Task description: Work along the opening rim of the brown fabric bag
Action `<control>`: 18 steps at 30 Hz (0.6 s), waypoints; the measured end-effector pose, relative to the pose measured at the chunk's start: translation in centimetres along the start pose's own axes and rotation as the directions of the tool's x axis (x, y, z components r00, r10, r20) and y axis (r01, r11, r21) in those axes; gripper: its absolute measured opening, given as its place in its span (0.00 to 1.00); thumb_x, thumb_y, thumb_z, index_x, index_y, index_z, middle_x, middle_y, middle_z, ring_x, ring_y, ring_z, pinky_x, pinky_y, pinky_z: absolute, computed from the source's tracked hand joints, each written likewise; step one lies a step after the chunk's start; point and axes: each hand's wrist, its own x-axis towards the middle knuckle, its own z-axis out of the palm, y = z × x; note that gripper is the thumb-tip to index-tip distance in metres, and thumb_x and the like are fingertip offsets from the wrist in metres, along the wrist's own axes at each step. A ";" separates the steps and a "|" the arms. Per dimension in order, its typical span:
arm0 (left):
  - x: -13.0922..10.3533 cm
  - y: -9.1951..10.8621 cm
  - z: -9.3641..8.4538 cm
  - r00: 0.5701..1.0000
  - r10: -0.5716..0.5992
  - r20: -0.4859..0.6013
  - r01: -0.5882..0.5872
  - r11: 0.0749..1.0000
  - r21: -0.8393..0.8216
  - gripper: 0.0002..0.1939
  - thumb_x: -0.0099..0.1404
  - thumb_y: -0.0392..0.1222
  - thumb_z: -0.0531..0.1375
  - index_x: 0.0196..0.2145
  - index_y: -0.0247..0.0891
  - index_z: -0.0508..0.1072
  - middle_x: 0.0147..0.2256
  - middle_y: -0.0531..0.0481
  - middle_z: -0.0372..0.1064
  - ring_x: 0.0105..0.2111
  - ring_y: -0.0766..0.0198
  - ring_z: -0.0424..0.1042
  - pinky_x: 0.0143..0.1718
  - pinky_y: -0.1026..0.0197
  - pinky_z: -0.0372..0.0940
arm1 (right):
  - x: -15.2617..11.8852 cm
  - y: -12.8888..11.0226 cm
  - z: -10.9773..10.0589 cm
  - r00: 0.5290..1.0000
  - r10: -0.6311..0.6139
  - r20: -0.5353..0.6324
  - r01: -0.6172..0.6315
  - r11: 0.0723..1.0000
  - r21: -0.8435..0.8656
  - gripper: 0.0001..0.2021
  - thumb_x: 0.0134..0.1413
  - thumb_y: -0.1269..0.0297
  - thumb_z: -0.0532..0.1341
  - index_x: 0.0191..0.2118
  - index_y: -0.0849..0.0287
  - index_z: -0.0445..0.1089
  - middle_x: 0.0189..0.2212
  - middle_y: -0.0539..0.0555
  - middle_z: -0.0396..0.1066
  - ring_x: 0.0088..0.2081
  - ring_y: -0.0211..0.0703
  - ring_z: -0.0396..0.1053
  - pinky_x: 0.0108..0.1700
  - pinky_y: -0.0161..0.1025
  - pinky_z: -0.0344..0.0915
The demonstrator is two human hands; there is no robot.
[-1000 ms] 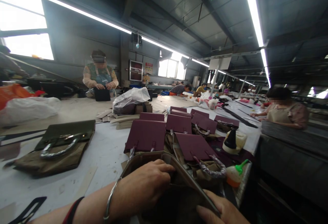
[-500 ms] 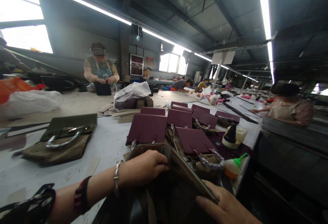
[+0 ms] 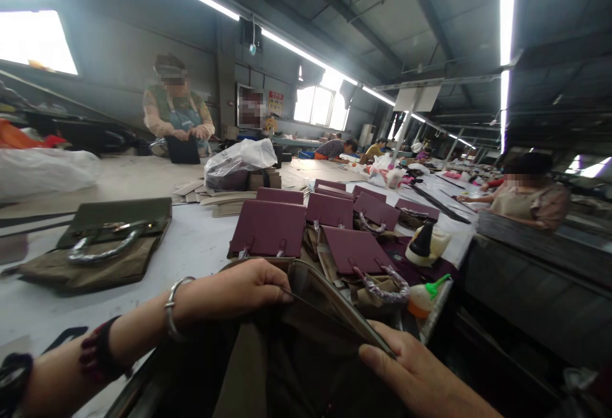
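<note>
A dark olive bag gapes open at the bottom centre, its inside facing me. My left hand is closed on its upper edge, fingers curled over the rim near the corner. On the right, my right hand pinches the bag's side edge, thumb on the inner face and fingers behind. Just beyond the bag lie several maroon bags, the closest a maroon bag with a wrapped handle. An olive bag with a wrapped handle lies flat to the left.
Right of the maroon bags stand a bottle with a black cap and a bottle with a green nozzle. A plastic-wrapped bundle sits further back. One person works across the table, another at the right.
The view has shifted slightly, and my left hand and forearm sit further left and a little higher. Both hands keep their hold on the bag, which shows more of its inside.
</note>
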 end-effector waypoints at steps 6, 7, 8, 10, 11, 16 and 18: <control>0.8 -0.5 0.2 0.995 -0.033 -0.094 0.033 0.999 -0.008 0.15 0.58 0.50 0.51 0.22 0.35 0.63 0.18 0.58 0.51 0.19 0.71 0.50 0.19 0.68 0.48 | 0.5 0.2 0.2 1.000 0.007 0.017 -0.007 1.000 0.008 0.22 0.56 0.51 0.48 0.46 0.64 0.66 0.39 0.56 0.69 0.40 0.45 0.65 0.43 0.36 0.60; 1.0 -0.4 0.3 0.991 -0.042 -0.128 0.044 0.999 0.018 0.15 0.58 0.50 0.51 0.22 0.35 0.63 0.18 0.58 0.52 0.19 0.71 0.51 0.19 0.68 0.48 | 0.5 0.2 0.2 1.000 0.014 0.015 -0.014 1.000 0.001 0.23 0.56 0.51 0.47 0.45 0.64 0.66 0.38 0.56 0.69 0.40 0.46 0.65 0.42 0.36 0.60; 1.1 -0.3 0.5 0.986 -0.042 -0.161 0.050 0.998 0.048 0.15 0.58 0.49 0.51 0.22 0.35 0.63 0.18 0.58 0.53 0.19 0.71 0.51 0.19 0.68 0.48 | 0.5 0.1 0.2 1.000 0.024 0.013 -0.024 1.000 -0.009 0.23 0.56 0.51 0.47 0.44 0.64 0.66 0.37 0.56 0.69 0.39 0.46 0.66 0.41 0.36 0.61; 1.3 0.2 0.6 0.973 -0.034 -0.226 0.061 0.992 0.111 0.14 0.57 0.48 0.51 0.21 0.35 0.64 0.18 0.58 0.54 0.20 0.71 0.52 0.20 0.68 0.50 | 0.5 0.1 0.3 0.999 0.047 0.004 -0.047 0.998 -0.029 0.23 0.56 0.50 0.46 0.43 0.64 0.67 0.36 0.55 0.69 0.38 0.46 0.66 0.40 0.36 0.61; 1.4 0.4 0.7 0.966 -0.031 -0.255 0.069 0.988 0.141 0.14 0.57 0.47 0.51 0.21 0.35 0.64 0.18 0.58 0.54 0.20 0.70 0.53 0.20 0.68 0.50 | 0.4 0.0 0.3 0.998 0.056 -0.003 -0.056 0.998 -0.036 0.23 0.56 0.50 0.46 0.42 0.64 0.67 0.35 0.55 0.69 0.38 0.46 0.66 0.40 0.35 0.61; 1.8 1.3 1.0 0.944 -0.036 -0.327 0.114 0.968 0.225 0.13 0.56 0.43 0.50 0.21 0.35 0.67 0.18 0.57 0.57 0.20 0.70 0.56 0.22 0.68 0.51 | 0.3 -0.3 0.4 0.996 0.081 -0.040 -0.081 0.996 -0.020 0.23 0.55 0.50 0.46 0.41 0.63 0.68 0.33 0.53 0.70 0.37 0.45 0.66 0.40 0.34 0.60; 2.0 1.5 1.1 0.940 -0.034 -0.341 0.123 0.963 0.241 0.12 0.56 0.42 0.50 0.21 0.35 0.68 0.18 0.56 0.59 0.21 0.69 0.57 0.23 0.68 0.52 | 0.3 -0.4 0.5 0.995 0.090 -0.043 -0.091 0.996 -0.016 0.23 0.55 0.49 0.46 0.40 0.62 0.68 0.32 0.53 0.69 0.36 0.45 0.66 0.39 0.34 0.60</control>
